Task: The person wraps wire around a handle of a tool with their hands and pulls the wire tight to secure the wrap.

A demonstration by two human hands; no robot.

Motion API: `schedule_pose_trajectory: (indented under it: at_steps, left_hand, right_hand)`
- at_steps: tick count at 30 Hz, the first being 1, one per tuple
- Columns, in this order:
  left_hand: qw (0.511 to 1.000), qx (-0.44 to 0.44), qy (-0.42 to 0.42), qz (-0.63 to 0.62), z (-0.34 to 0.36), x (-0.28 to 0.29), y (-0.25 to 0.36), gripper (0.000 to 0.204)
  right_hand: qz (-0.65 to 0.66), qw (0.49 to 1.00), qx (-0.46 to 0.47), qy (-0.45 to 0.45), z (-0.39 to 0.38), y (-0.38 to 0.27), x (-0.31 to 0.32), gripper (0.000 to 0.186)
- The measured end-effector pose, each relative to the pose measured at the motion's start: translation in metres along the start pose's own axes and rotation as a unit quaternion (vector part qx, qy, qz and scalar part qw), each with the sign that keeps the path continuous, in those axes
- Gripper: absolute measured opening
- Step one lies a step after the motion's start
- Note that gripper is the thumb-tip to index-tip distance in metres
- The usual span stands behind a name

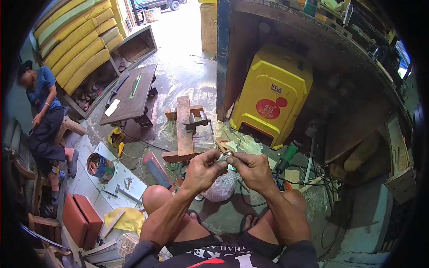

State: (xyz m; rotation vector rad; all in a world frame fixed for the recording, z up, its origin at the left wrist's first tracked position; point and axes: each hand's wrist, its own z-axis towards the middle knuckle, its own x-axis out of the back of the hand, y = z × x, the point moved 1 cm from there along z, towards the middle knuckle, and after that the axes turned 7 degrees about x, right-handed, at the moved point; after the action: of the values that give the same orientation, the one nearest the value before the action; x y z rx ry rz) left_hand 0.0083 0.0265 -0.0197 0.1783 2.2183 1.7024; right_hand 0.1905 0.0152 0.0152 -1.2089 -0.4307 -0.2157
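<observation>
My left hand and my right hand meet just beyond my knees, fingers closed on a small pale item with a dark ring, partly hidden by the fingertips; I cannot make out what it is. A short tan wooden piece sticks up behind it. Below my hands rests a crumpled plastic bag with pale contents. Beyond them, a metal vise is fixed to a wooden stand.
A person sits at left near a tool bucket. A low table saw stands before yellow cushions. A yellow plastic stool leans under the right bench. A green power tool, cables and scraps litter the floor.
</observation>
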Motion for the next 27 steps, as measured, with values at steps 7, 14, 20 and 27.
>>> schedule_pose_trajectory:
  at_steps: [7,14,20,27]
  left_hand:
    - [1.0,-0.008,-0.008,-0.011,0.001,-0.001,-0.002,0.031]
    - [0.998,-0.034,-0.022,0.056,-0.003,-0.002,0.005,0.039]
    - [0.996,-0.021,-0.02,0.082,-0.003,-0.001,0.008,0.044]
    - [0.996,0.016,-0.028,0.085,-0.006,-0.004,0.016,0.042]
  right_hand:
    - [-0.001,1.0,0.001,0.006,0.001,0.004,0.0,0.024]
    - [-0.014,1.0,-0.002,0.0,0.001,0.002,0.002,0.023]
    - [0.001,1.0,0.01,0.004,0.001,0.009,0.0,0.025]
    - [0.016,0.999,-0.025,0.017,0.003,0.013,0.002,0.027]
